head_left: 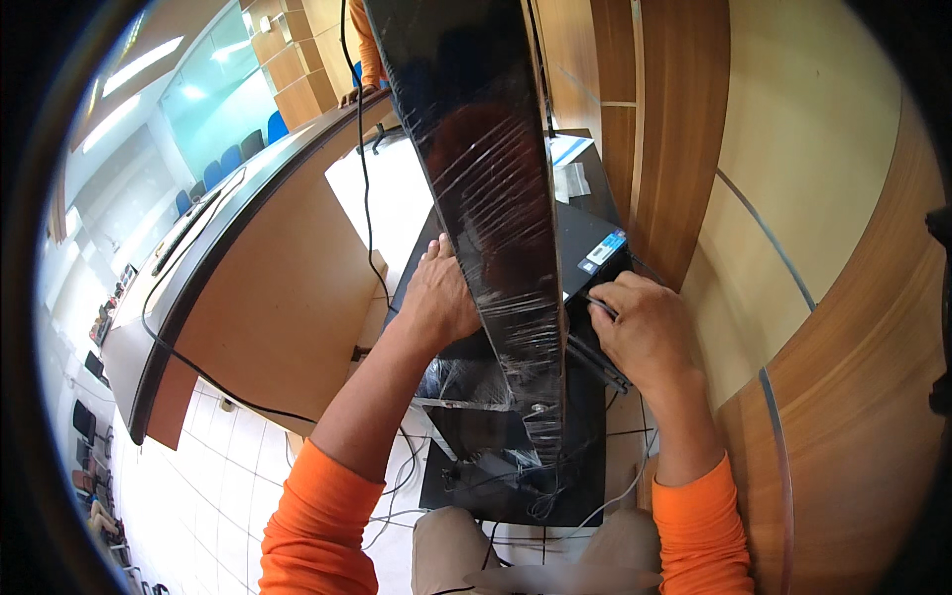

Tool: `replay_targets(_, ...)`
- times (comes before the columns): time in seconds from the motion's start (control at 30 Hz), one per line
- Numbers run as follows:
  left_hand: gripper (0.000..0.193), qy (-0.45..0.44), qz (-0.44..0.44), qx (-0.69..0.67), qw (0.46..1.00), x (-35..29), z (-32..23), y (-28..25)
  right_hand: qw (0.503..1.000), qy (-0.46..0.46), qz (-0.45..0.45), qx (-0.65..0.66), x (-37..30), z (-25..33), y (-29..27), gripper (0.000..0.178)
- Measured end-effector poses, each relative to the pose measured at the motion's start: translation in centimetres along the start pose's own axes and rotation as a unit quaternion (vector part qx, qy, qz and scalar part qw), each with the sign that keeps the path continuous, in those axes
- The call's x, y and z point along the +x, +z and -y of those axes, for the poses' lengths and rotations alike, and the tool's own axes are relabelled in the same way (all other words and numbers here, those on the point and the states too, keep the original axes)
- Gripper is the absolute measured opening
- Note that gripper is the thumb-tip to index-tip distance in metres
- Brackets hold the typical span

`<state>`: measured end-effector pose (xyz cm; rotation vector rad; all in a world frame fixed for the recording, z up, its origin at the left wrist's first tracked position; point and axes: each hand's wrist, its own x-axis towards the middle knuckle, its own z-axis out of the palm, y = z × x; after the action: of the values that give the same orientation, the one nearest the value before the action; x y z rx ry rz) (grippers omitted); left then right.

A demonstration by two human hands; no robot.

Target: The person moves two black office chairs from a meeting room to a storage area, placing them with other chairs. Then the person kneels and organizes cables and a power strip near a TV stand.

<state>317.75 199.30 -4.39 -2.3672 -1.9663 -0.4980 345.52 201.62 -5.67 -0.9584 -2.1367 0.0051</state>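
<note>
A black computer case (583, 233) with a blue-and-white sticker lies flat in front of me, partly hidden by an upright black panel (496, 188) wrapped in clear film. My left hand (441, 296) rests on the case, left of the panel. Its visible fingers point forward, and its thumb side is hidden behind the panel. On the other side, my right hand (640, 322) is at the near right edge of the case. Thumb and fingers there are pinched together around a small dark piece that I cannot make out.
A desk (268, 297) with a dark-edged top stands at left, a loose black cable (228, 385) hanging across it. Wood panelling (843, 426) closes in on the right. Cables (540, 501) lie around a low black shelf (466, 496). Another person's hand (359, 94) rests on the desk's far end.
</note>
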Motion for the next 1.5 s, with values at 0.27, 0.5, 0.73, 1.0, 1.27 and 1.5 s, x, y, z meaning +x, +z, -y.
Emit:
replay_targets(0.27,0.062,0.032,-0.043,0.022,0.998,0.0,0.2,0.2,0.982,-0.157,-0.020,-0.099,1.2,-1.1,1.3,0.015)
replay_targets(0.5,0.059,0.008,-0.004,0.047,0.999,0.4,0.0,-0.2,0.941,-0.226,0.031,-0.249,1.1,-0.4,1.7,0.004)
replay_targets(0.73,0.072,-0.033,-0.006,0.026,0.999,1.0,0.2,0.1,0.916,-0.277,0.112,-0.266,1.9,-0.4,1.3,0.012)
replay_targets(1.0,0.088,-0.042,-0.043,0.035,0.998,1.0,0.3,0.6,0.890,-0.328,0.122,-0.292,2.6,-0.5,0.9,0.009)
replay_targets(1.27,0.086,-0.033,-0.047,0.061,0.997,1.3,0.4,0.6,0.891,-0.333,0.121,-0.284,2.5,-0.5,0.6,0.011)
replay_targets(1.5,0.079,-0.015,-0.017,0.028,0.999,1.4,0.9,0.5,0.901,-0.291,0.162,-0.277,2.4,-0.2,0.2,0.012)
